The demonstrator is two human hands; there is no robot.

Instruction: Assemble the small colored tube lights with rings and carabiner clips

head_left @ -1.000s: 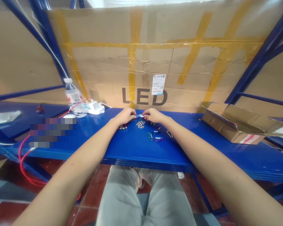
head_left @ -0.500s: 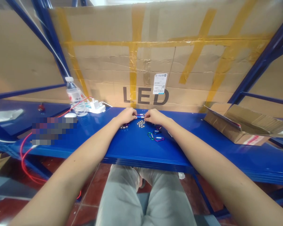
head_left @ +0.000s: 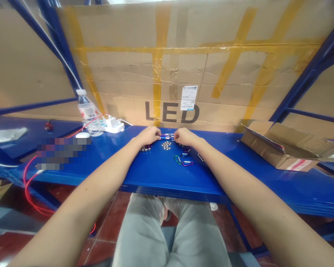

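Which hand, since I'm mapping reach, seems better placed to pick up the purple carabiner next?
Probably the right hand: the purple carabiner lies nearer to it. The left hand is farther off, with the small silvery pieces roughly between. Both hands are at the slim blue pieces, grip unclear.

The hands [head_left: 149, 135] [head_left: 185, 137] flank slim shiny pieces [head_left: 167, 136] behind silver beads [head_left: 166, 145] on the blue table [head_left: 161, 174].

At least five carabiners [head_left: 187, 162] show on one counter [head_left: 167, 171], with roughly a dozen silvery pieces [head_left: 167, 145] in the middle cluster, too small to count exactly. There is one bottle [head_left: 89, 114], one small open box [head_left: 263, 147] and one white label [head_left: 189, 98].
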